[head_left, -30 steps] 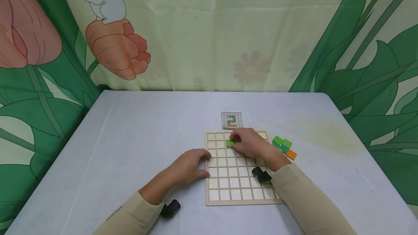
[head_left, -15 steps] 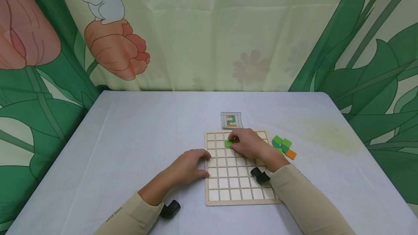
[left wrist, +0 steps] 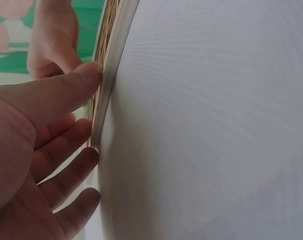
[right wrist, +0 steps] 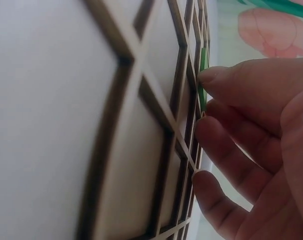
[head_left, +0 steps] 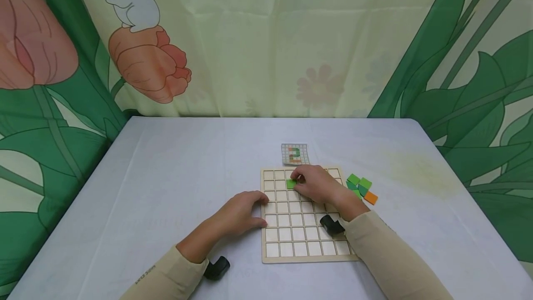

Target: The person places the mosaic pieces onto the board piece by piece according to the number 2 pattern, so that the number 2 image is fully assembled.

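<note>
A wooden grid board [head_left: 306,259] with white square cells lies on the table. On its second row from the far side, in the third column from the left, a bright green square tile [head_left: 291,184] shows. My right hand [head_left: 317,184] pinches this tile at its right side; in the right wrist view the thumb presses the green tile [right wrist: 203,85], tilted against the grid, other fingertips touching the grid bars. Along the board's left edge rests my left hand [head_left: 239,212], thumb and fingers spread apart; the left wrist view shows the thumb on the board's rim [left wrist: 111,75].
Right of the board lies a small cluster of green tiles [head_left: 365,183] with an orange tile [head_left: 371,197]. Just beyond the far edge sits a small card [head_left: 287,154] printed with a coloured grid figure. A patterned curtain [head_left: 258,50] hangs behind the white table [head_left: 187,161].
My right hand has shifted very slightly left with the green tile, which now sits in line with the third column. The left hand stays at the board's edge.
</note>
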`<state>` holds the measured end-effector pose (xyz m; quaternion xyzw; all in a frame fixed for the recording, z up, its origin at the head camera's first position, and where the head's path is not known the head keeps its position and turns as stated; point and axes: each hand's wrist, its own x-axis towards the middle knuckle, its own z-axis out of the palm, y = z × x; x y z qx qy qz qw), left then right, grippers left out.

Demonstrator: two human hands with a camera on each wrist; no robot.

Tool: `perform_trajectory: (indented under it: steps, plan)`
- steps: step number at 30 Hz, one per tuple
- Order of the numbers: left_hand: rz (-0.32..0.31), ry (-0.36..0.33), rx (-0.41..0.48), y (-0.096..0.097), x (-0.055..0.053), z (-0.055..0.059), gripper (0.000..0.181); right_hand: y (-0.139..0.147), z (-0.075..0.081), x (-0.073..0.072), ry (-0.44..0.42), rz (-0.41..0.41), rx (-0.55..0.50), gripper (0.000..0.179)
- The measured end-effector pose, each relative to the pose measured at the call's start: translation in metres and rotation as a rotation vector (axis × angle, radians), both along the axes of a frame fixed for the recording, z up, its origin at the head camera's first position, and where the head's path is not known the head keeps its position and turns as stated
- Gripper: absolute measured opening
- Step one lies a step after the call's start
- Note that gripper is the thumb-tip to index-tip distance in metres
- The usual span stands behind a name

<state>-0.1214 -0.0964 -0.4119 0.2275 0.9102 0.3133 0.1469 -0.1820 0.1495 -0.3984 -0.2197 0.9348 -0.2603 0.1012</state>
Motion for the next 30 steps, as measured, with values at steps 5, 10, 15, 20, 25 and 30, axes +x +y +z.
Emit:
perform_trajectory:
  steps: [5,10,15,20,25,30]
  plan:
    - [-0.001,0.002,0.009,0.0,0.0,-0.001,0.045,0.002,0.001,0.003,0.011,0.005,-0.016,0.022]
    - [-0.007,0.011,0.011,0.0,0.001,0.0,0.046,0.009,0.006,0.008,0.014,0.004,-0.038,0.029]
    - [-0.015,0.025,0.007,-0.001,0.001,0.001,0.046,0.013,0.012,0.011,0.0,-0.011,-0.037,0.031]
    - [-0.019,0.036,0.013,-0.002,0.001,0.001,0.046,0.018,0.016,0.014,0.029,-0.009,-0.04,0.031]
    - [-0.018,0.034,0.017,-0.002,0.001,0.0,0.046,0.029,0.017,0.017,0.052,-0.024,-0.061,0.031]
    - [-0.016,0.03,0.014,-0.002,0.001,-0.001,0.047,0.04,0.019,0.02,0.054,-0.066,-0.042,0.03]
